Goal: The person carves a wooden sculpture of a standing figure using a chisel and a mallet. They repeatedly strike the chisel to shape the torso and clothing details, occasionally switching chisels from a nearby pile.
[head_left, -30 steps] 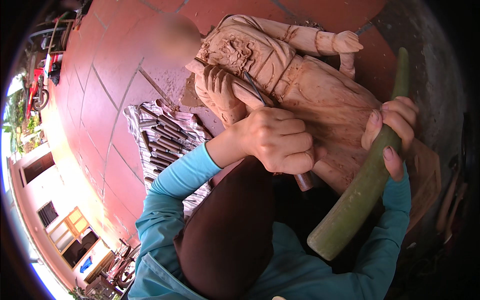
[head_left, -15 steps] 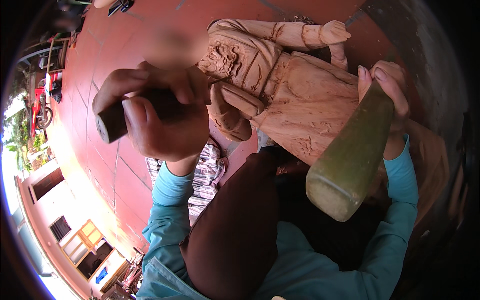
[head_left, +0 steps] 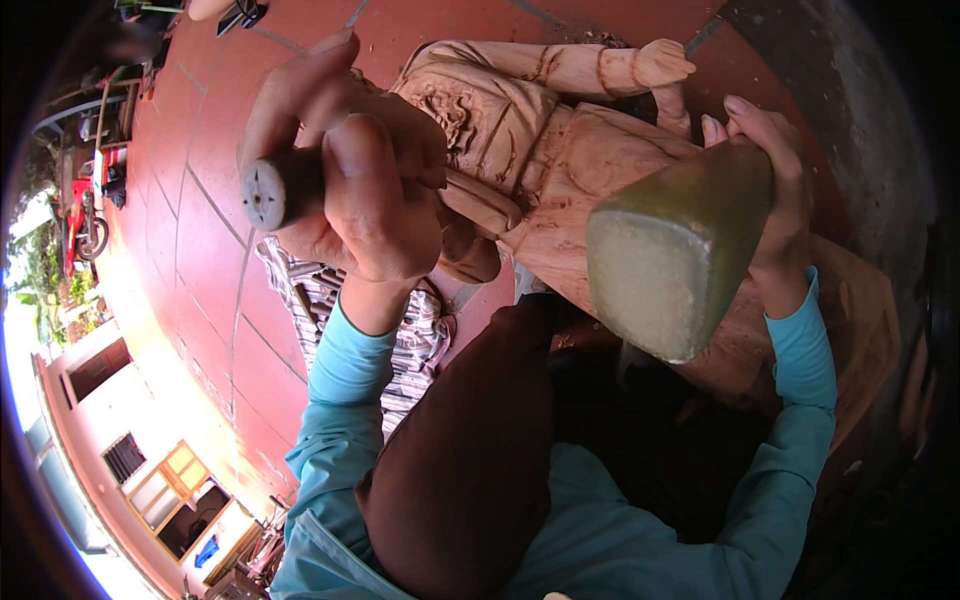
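A carved wooden statue (head_left: 590,150) of a robed figure lies on its back, its head end at the left. In front of its upper part, my left hand (head_left: 375,190) is closed round a chisel (head_left: 268,195) with a dark round handle. The handle's butt faces me, the index finger is raised, and the blade is hidden behind the hand. Over the statue's skirt, my right hand (head_left: 780,190) grips a green squared mallet (head_left: 655,270), its broad pale end turned toward me. The mallet and the chisel's butt are apart.
Beside my left forearm a striped cloth (head_left: 410,335) lies on the red tiled floor (head_left: 190,280), with several slim tools (head_left: 315,290) on it. The statue's wooden base (head_left: 860,320) is at the right. A red motorbike (head_left: 85,220) stands far left.
My left hand has moved up and right with the chisel, its index finger lifting. The mallet has swung upward and tilted, so its end face now shows more fully.
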{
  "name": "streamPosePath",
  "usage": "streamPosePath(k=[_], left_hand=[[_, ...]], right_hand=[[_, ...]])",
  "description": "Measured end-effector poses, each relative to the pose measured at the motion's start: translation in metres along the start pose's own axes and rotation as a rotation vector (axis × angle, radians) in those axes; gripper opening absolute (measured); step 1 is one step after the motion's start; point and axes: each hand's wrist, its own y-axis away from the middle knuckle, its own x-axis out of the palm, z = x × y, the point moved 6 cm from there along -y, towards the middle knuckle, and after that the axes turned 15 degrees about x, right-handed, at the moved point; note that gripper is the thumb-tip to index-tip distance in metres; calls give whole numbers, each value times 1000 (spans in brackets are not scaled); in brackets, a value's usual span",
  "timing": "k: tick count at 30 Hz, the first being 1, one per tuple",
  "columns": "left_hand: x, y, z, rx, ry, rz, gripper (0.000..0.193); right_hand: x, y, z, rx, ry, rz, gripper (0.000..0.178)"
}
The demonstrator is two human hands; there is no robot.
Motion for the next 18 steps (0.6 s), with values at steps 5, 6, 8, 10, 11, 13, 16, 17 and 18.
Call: streamPosePath(k=[5, 6, 8, 10, 11, 13, 16, 17, 18], left_hand=[[13, 4, 8, -90, -57, -52, 33], [10, 6, 9, -84, -37, -61, 28], [1, 13, 11, -70, 7, -83, 20], [0, 10, 13, -105, 77, -143, 16], [-1, 7, 13, -142, 125, -199, 19], [-4, 3, 13, -67, -12, -79, 15], [-3, 7, 12, -126, -26, -184, 13], [1, 5, 12, -149, 126, -236, 11], [0, 4, 12, -138, 104, -215, 13]], right_hand=[[-9, -29, 10, 114, -166, 13, 58], [-12, -38, 15, 137, -203, 6, 59], [-12, -66, 44, 7, 63, -10, 63], [-21, -85, 65, -40, 310, 29, 61], [-26, -95, 75, -74, 432, 49, 61], [-29, -102, 76, -100, 324, -24, 59], [-26, -99, 63, -206, 227, -75, 57], [-30, -102, 71, -244, 391, -13, 55], [-29, -103, 71, -222, 340, -21, 55]])
